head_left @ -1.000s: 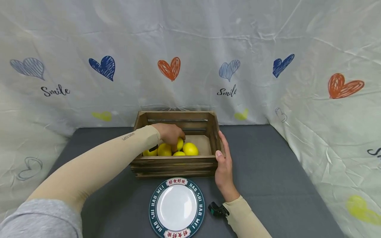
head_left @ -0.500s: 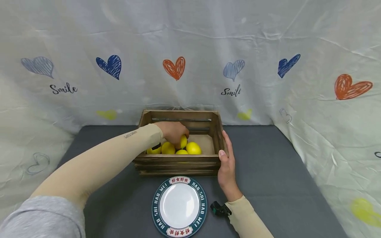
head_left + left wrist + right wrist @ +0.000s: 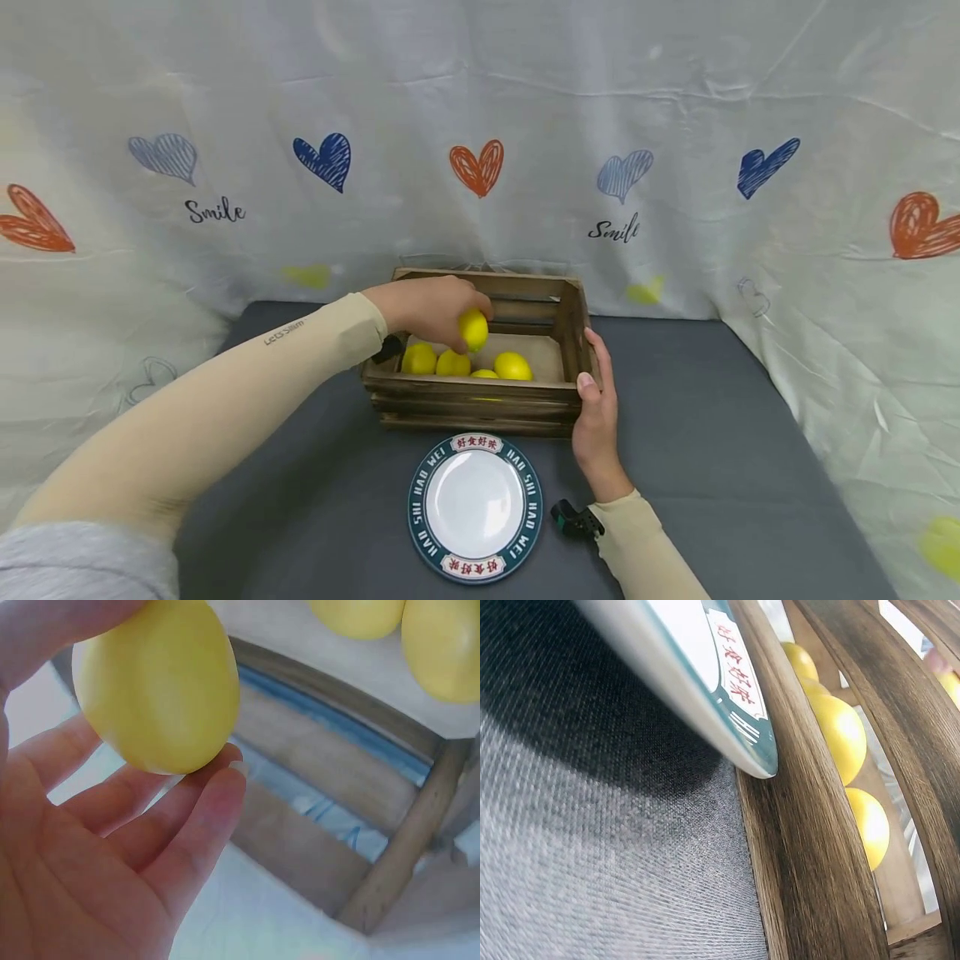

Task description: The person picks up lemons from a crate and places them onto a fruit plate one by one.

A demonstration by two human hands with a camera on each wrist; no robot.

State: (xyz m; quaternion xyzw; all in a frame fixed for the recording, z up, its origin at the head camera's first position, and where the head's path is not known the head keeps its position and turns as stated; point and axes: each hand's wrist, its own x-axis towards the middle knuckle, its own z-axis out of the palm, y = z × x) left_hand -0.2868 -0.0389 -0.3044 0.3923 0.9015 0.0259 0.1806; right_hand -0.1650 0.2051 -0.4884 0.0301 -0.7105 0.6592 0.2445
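My left hand pinches a yellow lemon between thumb and fingers, up inside the wooden crate. In the left wrist view that lemon fills the grip, with the fingers under and behind it. Several other lemons lie along the crate's front inner side. My right hand holds the crate's right end, thumb at the front corner and fingers along the outer side. Through the slats in the right wrist view, lemons show.
A round plate with a white middle and a green lettered rim lies just in front of the crate on the dark grey table cloth. Behind the crate hangs a pale curtain printed with hearts.
The left hand has lifted its lemon up from the others. The right hand keeps its hold on the crate. The whole head view has shifted, so the scene sits further right.
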